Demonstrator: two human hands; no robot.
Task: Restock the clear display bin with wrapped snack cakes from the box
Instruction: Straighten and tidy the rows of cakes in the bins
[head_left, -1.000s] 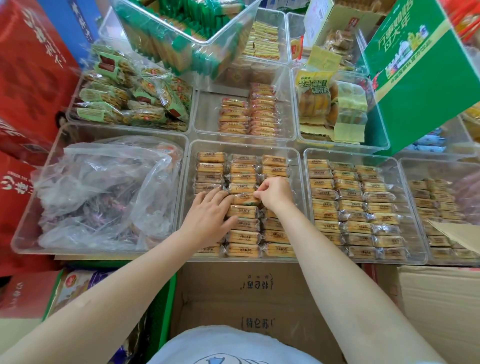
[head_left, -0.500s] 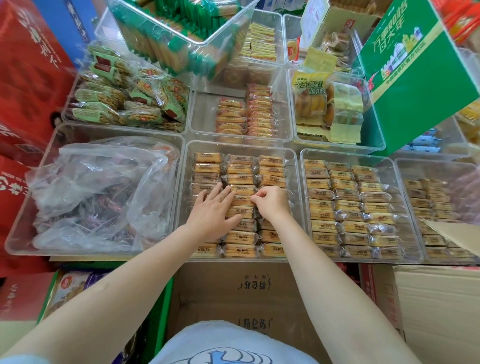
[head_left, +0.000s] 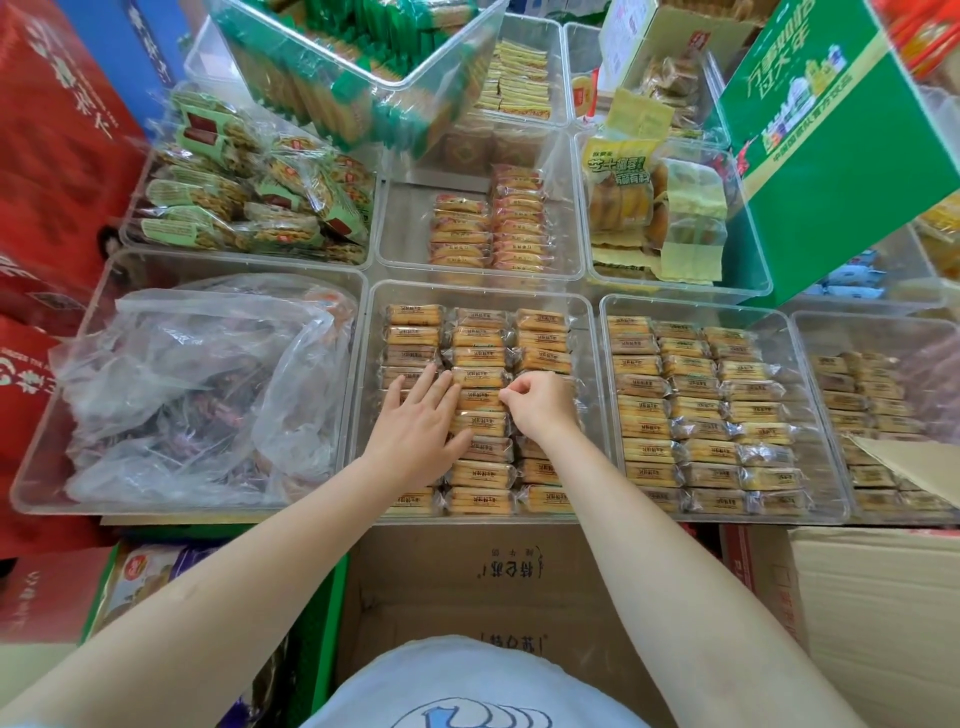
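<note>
The clear display bin (head_left: 586, 395) in the middle holds three columns of wrapped snack cakes (head_left: 478, 336), golden bars in clear film. My left hand (head_left: 421, 428) lies flat with straight fingers on the left and middle columns, about halfway down the bin. Beside it, my right hand (head_left: 541, 404) has curled fingers and pinches the film end of a cake between the middle and right columns. An open cardboard box (head_left: 467, 577) stands below the bin's near edge; my torso and arms hide its inside.
A bin with a crumpled clear plastic bag (head_left: 197, 384) sits to the left. To the right is another bin of similar cakes (head_left: 701, 405). More snack bins fill the back row. A green carton (head_left: 841, 145) leans at the back right, and red cartons (head_left: 57, 156) stand at the left.
My right hand has drawn slightly nearer to me along the cake rows. My left hand stays flat on the cakes, its fingers reaching a little farther over them.
</note>
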